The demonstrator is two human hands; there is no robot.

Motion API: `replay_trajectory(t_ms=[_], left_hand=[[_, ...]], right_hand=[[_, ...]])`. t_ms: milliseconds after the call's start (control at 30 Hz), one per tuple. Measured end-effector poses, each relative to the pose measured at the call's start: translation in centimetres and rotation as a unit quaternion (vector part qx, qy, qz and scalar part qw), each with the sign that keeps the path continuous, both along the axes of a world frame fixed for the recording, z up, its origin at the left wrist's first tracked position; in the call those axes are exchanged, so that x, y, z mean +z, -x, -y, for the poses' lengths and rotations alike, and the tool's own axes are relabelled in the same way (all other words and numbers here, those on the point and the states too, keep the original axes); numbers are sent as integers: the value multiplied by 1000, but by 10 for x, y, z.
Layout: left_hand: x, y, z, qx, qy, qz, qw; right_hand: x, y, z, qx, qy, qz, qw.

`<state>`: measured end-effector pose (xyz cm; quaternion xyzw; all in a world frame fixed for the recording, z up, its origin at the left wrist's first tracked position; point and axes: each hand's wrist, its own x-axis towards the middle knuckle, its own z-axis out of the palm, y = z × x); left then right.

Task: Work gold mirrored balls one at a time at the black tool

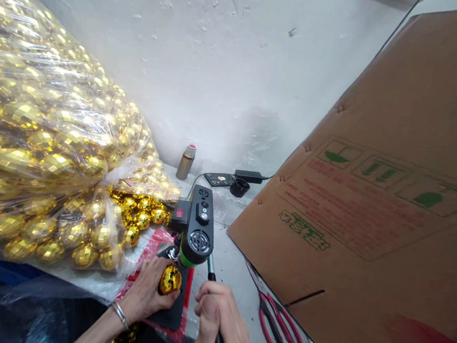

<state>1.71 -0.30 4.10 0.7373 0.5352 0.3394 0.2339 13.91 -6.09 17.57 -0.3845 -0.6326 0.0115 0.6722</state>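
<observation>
A shiny gold faceted ball [170,280] is gripped between the thumb and fingers of my left hand [151,288], above the dark base plate [174,315] of a small machine. The machine's black head [199,226], with round vents and a green band at its lower end, stands just beyond the ball. My right hand [221,325] is closed around the black-handled lever [212,269], whose metal rod runs up to the machine's side. A red plastic sheet [153,248] lies beneath the base.
A large clear bag of gold balls [41,145] fills the left, with loose balls [143,219] spilling from it. At right stand a cardboard box [372,210] and red-and-black scissors [279,328]. Behind are a flask [186,162], a black cup [240,187] and a power adapter [248,176].
</observation>
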Motion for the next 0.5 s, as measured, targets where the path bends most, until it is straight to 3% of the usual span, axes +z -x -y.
replay_trajectory(t_ms=[233, 500], left_hand=[[-6, 0, 1, -8, 13, -8, 1000], [-5, -2, 2, -11, 19, 8, 1000]], right_hand=[[-36, 6, 1, -66, -10, 11, 998], [-48, 5, -4, -62, -30, 4, 998]])
